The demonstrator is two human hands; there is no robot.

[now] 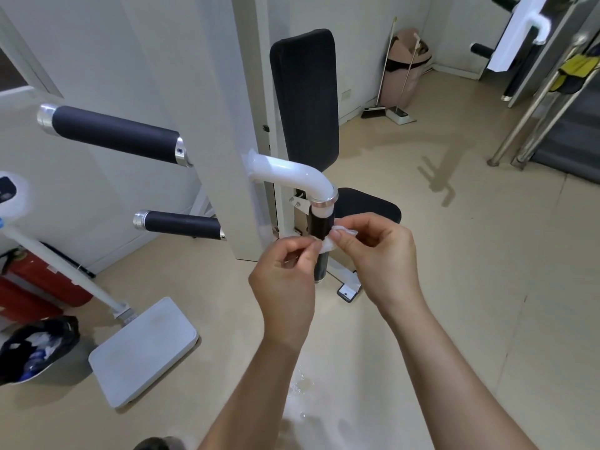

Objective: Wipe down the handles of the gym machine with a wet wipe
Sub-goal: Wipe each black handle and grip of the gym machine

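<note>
A white gym machine stands ahead with a curved white arm (292, 173) ending in a black vertical handle (321, 227). Both my hands are raised in front of that handle. My left hand (285, 280) and my right hand (380, 254) pinch a small crumpled white wet wipe (328, 243) between their fingertips, right against the handle's middle. The handle's lower part shows below the wipe. Two more black foam handles stick out to the left, an upper handle (113, 133) and a lower handle (181, 224).
A black back pad (306, 99) and seat (370, 206) sit behind the handle. A white scale-like platform (143, 349), red extinguishers (42, 284) and a black rubbish bag (35, 345) are at left. A pink bin (406, 69) with broom and dustpan stands far back. Wet spots mark the floor.
</note>
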